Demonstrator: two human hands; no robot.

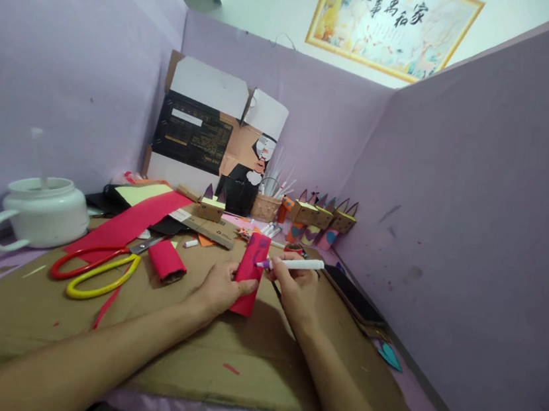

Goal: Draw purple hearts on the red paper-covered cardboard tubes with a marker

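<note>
My left hand (219,289) grips a folded red paper piece (250,269) by its lower left side, above the cardboard sheet. Purple marks show on the upper part of this paper. A white marker (302,264) with a purple tip is held in my right hand (297,288), its tip touching the paper's face or very close to it. To the left lies a short red paper-covered tube (166,261), beside scissors (101,271) with one red and one yellow handle.
A white mug (46,214) stands at the left. Flattened box (203,130), marker basket (267,208) and several eared cardboard figures (323,218) are at the back. A phone (351,295) lies right, on the cardboard sheet's (194,369) edge.
</note>
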